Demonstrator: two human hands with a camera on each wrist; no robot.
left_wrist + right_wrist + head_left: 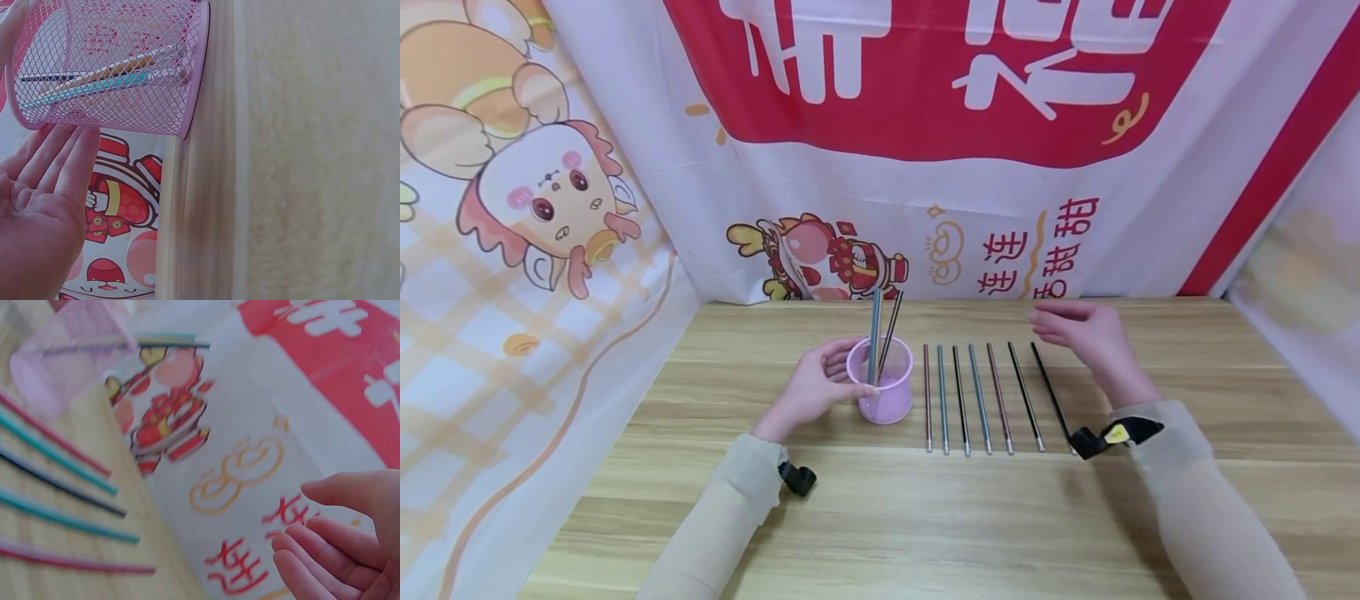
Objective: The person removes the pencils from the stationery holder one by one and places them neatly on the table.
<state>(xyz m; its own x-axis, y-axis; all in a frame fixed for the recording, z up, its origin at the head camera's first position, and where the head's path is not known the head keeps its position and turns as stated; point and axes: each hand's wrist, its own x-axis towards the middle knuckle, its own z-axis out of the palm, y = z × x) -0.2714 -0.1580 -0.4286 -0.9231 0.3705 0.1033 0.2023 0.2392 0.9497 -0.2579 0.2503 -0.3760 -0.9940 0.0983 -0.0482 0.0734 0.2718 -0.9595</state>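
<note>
A pink mesh pencil cup (891, 406) stands upright on the table, a blue pencil (874, 329) and dark pencils leaning in it. Through the mesh, in the left wrist view, a teal pencil (94, 89) and a gold-toned one show their metal ends near the cup's base. My left hand (815, 385) holds the cup from the left, thumb in front and fingers behind. Several red, blue and black pencils lie side by side to the right, including a black pencil (1049, 389) at the row's end. Above its far tip hovers my right hand (1090, 333), empty, fingers loosely bent.
The wooden table (880, 517) meets a printed cloth backdrop (820, 192) just behind the cup and pencils. Another patterned cloth (550, 350) hangs along the left side. Black wrist cameras (797, 479) sit on both wrists, the right one overlapping the last pencil's near end.
</note>
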